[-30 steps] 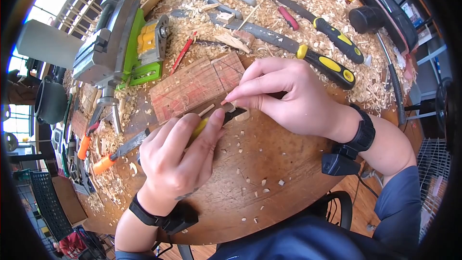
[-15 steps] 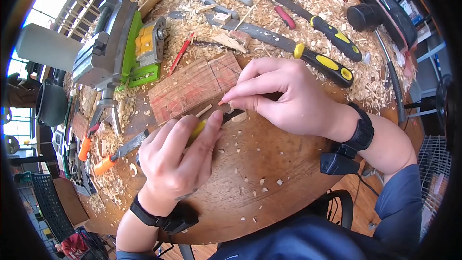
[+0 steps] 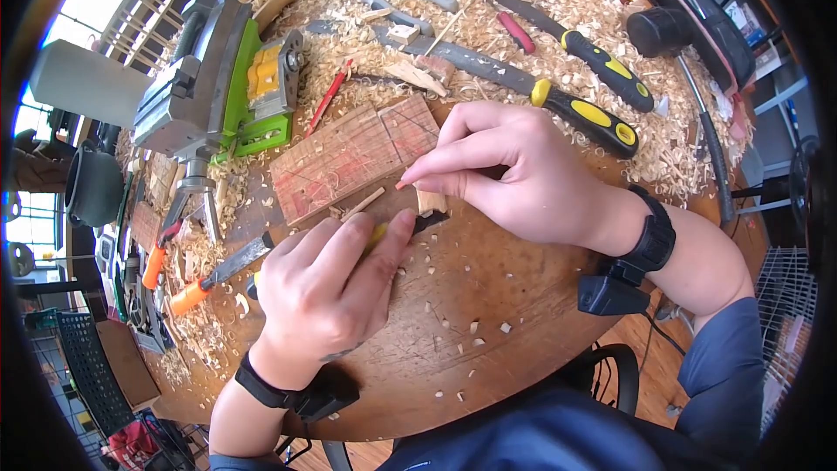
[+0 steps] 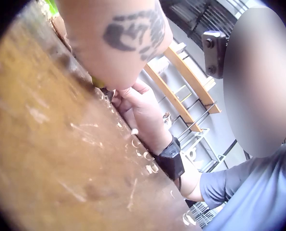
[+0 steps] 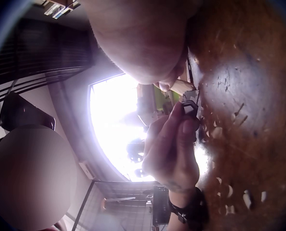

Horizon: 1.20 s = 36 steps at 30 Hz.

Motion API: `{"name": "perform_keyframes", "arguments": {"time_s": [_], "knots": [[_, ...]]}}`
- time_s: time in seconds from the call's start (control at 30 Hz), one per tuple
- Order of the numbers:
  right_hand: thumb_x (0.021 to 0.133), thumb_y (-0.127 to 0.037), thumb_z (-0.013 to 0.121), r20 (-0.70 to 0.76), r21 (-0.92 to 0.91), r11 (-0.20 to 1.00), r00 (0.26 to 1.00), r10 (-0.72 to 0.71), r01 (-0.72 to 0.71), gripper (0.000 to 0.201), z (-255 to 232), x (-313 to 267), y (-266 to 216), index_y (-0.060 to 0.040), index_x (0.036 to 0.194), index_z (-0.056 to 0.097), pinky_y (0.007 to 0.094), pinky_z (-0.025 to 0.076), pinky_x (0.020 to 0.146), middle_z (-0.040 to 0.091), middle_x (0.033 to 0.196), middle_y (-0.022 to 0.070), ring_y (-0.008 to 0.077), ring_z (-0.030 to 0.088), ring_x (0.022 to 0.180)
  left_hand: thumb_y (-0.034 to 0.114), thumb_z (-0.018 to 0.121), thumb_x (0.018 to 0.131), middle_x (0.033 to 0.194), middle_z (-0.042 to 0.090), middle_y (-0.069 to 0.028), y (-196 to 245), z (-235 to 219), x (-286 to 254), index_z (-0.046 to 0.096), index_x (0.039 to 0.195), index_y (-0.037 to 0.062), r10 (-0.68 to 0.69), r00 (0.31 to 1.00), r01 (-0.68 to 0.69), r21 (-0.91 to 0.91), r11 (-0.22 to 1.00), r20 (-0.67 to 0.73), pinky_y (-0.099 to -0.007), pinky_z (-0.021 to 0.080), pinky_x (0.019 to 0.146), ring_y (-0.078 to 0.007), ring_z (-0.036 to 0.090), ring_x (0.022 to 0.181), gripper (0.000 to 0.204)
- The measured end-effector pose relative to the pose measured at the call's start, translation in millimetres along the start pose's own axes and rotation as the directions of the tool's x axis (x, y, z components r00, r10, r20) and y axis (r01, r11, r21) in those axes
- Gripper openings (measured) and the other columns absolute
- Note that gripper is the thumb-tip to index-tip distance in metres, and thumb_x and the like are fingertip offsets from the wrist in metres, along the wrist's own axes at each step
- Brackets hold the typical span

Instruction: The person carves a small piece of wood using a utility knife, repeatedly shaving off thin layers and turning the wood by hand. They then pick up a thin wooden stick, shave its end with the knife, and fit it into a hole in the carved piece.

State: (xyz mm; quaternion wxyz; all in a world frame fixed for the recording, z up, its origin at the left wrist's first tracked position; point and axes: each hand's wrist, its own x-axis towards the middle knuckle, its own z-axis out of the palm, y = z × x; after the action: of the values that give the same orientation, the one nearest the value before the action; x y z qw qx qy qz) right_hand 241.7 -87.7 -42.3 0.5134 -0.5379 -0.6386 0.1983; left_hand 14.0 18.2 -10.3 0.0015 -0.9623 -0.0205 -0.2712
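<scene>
Small wooden piece [image 3: 432, 201], pale with a reddish end, pinched between the thumb and index finger of the right hand [image 3: 523, 176], just above the tabletop [image 3: 488, 296]. The left hand [image 3: 324, 290] has its fingers curled round a yellow-handled knife [image 3: 377, 235], its dark front end beside the piece. A reddish board [image 3: 349, 160] lies just beyond both hands.

I count two thick black-and-yellow tool handles [image 3: 608, 70] just beyond my right hand [image 3: 532, 166], two orange ones left of my left hand [image 3: 327, 296].
</scene>
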Motion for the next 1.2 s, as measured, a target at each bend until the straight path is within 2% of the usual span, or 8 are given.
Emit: {"name": "perform_keyframes", "arguments": {"time_s": [0.13,0.43,0.63,0.7,0.87,0.93,1.07,1.2], "knots": [[0.092,0.000,0.084,-0.003,-0.004,1.000,1.000,0.011,-0.011,0.018,-1,1,-2,-0.0074,0.108,0.087,0.0288,0.053,0.069,0.071,0.088,0.0035,0.0138,0.067,0.079,0.007,0.085,0.077,0.089,0.065,-0.0038,-2,0,-2,0.086,0.111,0.0086,0.000,1.000,0.000,-0.053,0.999,-0.013,-0.0316,0.047,0.050,-0.0162,0.060,0.061,0.034],[0.091,-0.002,0.086,-0.010,-0.030,1.000,1.000,-0.003,0.003,0.018,-1,1,-3,-0.0081,0.108,0.087,0.0293,0.050,0.065,0.067,0.083,0.0029,0.0134,0.063,0.074,0.007,0.086,0.077,0.090,0.063,-0.0053,-1,1,-4,0.085,0.122,0.0088,-0.044,0.996,0.047,0.033,0.998,-0.076,-0.0326,0.049,0.053,-0.0173,0.062,0.064,0.045],[0.091,-0.002,0.086,-0.027,-0.006,1.000,1.000,-0.010,0.010,0.018,1,-1,-2,-0.0083,0.108,0.087,0.0293,0.049,0.064,0.066,0.082,0.0031,0.0136,0.062,0.073,0.007,0.085,0.079,0.090,0.063,-0.0052,4,0,-1,0.084,0.119,0.0071,-0.040,0.999,0.042,0.052,0.998,-0.035,-0.0321,0.049,0.053,-0.0168,0.062,0.065,0.041],[0.091,-0.002,0.086,-0.028,-0.011,1.000,1.000,-0.013,0.013,0.019,1,-1,-2,-0.0087,0.108,0.087,0.0293,0.049,0.064,0.066,0.082,0.0031,0.0136,0.062,0.073,0.006,0.084,0.080,0.091,0.064,-0.0046,9,-2,-1,0.084,0.117,0.0064,-0.019,0.999,0.018,0.055,0.998,0.033,-0.0318,0.050,0.053,-0.0166,0.063,0.065,0.037],[0.092,-0.002,0.085,-0.025,-0.017,1.000,1.000,0.004,-0.005,0.018,1,0,-3,-0.0079,0.109,0.087,0.0287,0.049,0.064,0.068,0.084,0.0031,0.0129,0.063,0.074,0.006,0.084,0.080,0.092,0.066,-0.0042,7,-1,-4,0.084,0.116,0.0075,-0.025,0.999,0.024,0.044,0.999,0.027,-0.0316,0.050,0.053,-0.0170,0.064,0.065,0.036],[0.093,-0.010,0.084,-0.051,0.052,0.998,0.998,0.041,-0.038,0.010,0,2,-4,-0.0043,0.101,0.085,0.0323,0.054,0.063,0.074,0.086,0.0091,0.0192,0.069,0.070,0.007,0.084,0.080,0.092,0.067,-0.0054,6,0,-4,0.085,0.117,0.0079,-0.051,0.999,0.051,0.011,0.999,-0.009,-0.0317,0.051,0.054,-0.0174,0.064,0.066,0.038],[0.092,-0.011,0.085,-0.059,0.069,0.995,0.996,0.072,-0.068,0.011,-1,2,-6,-0.0036,0.100,0.085,0.0318,0.055,0.064,0.075,0.086,0.0095,0.0198,0.070,0.071,0.008,0.085,0.079,0.092,0.066,-0.0067,6,-1,-3,0.085,0.119,0.0079,-0.049,0.997,0.051,0.041,0.998,-0.053,-0.0321,0.052,0.055,-0.0181,0.065,0.067,0.040],[0.092,-0.011,0.085,-0.069,0.034,0.999,0.997,0.030,-0.028,0.011,0,2,-3,-0.0038,0.100,0.085,0.0325,0.055,0.064,0.074,0.084,0.0099,0.0205,0.069,0.070,0.008,0.086,0.079,0.091,0.065,-0.0075,5,0,-3,0.085,0.120,0.0080,-0.066,0.995,0.070,0.061,0.996,-0.075,-0.0324,0.052,0.055,-0.0190,0.065,0.067,0.042]]}}
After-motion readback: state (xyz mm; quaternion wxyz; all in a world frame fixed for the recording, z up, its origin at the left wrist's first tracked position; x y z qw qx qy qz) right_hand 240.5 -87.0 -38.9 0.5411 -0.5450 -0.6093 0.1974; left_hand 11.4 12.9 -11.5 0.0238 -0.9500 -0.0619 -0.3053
